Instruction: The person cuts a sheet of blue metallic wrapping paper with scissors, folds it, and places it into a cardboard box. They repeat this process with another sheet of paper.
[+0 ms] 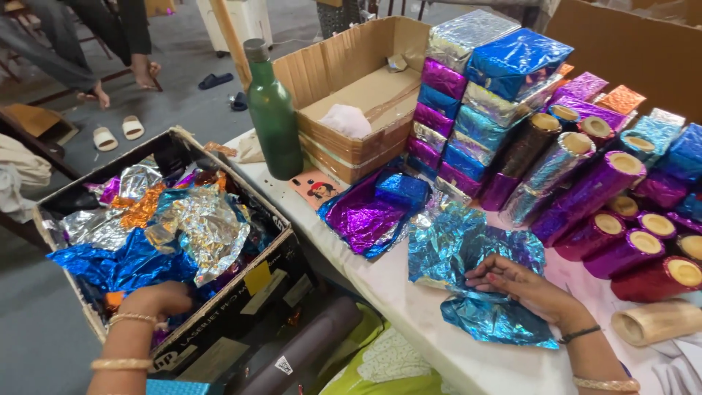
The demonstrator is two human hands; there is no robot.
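Left hand (159,298), bangled wrist at the frame bottom, reaches into the black box (241,289) beside the tabletop (395,300), fingers curled down among loose foil scraps (186,227) in silver, blue and orange; can't tell if that grip actually has hold of a sheet. Right hand (521,284) lies flat, palm down, grip open, fingers pressing on a crumpled blue foil sheet (468,252) spread on the tabletop near its front edge. Just left of that sheet, a purple foil sheet (362,216) with a small blue-wrapped block (401,189) on top. Right of the hand, foil-wrapped tubes (599,197) lie on their sides, mostly purple, one red, with one bare tube (654,322) nearest. Behind, a stack of wrapped boxes (475,95) in blue, silver and purple. Open cardboard box (351,95) and green bottle (274,110) stand at the tabletop's far left. Another person's bare feet (121,80) on the floor, top left.
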